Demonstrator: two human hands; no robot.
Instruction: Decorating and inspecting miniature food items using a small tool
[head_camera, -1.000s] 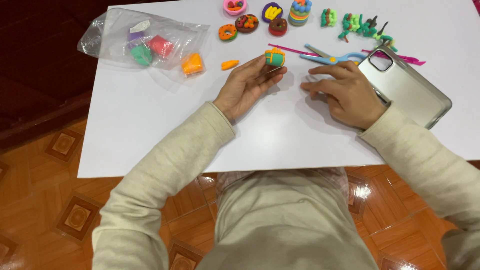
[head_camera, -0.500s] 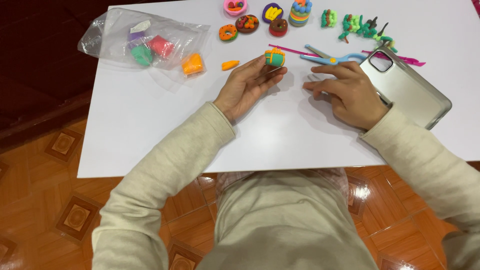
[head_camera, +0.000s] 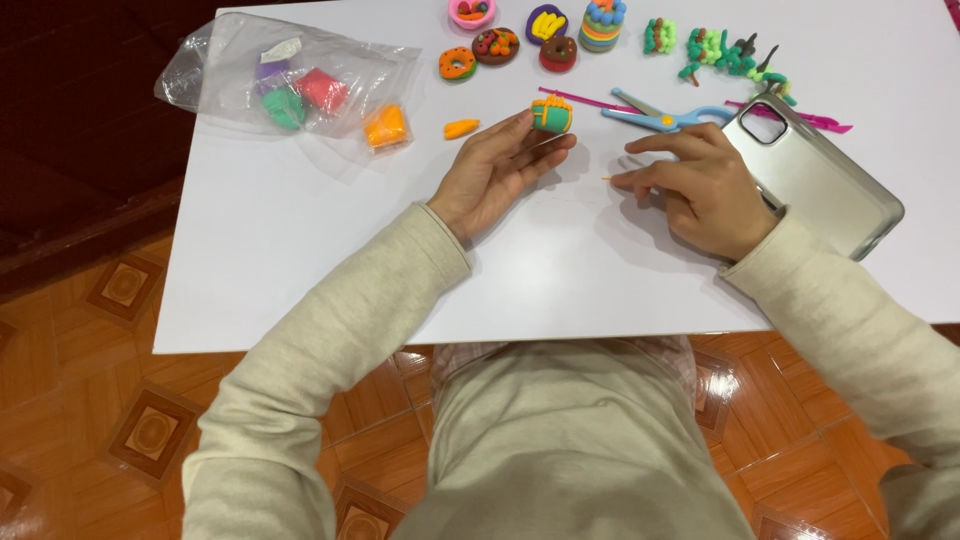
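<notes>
While the left hand (head_camera: 495, 172) holds the small green clay piece (head_camera: 552, 115) in its fingers near the scissors (head_camera: 660, 118), the right hand (head_camera: 700, 190) pinches a thin orange strip (head_camera: 610, 179); gentle pressure would avoid squashing either.

White table (head_camera: 300, 270) over orange (patterned) tiles (head_camera: 120, 400).

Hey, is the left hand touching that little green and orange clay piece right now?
Touching. The head view shows the left hand palm up on the white table, with its fingertips closed against the green and orange clay piece and no gap visible.
</notes>
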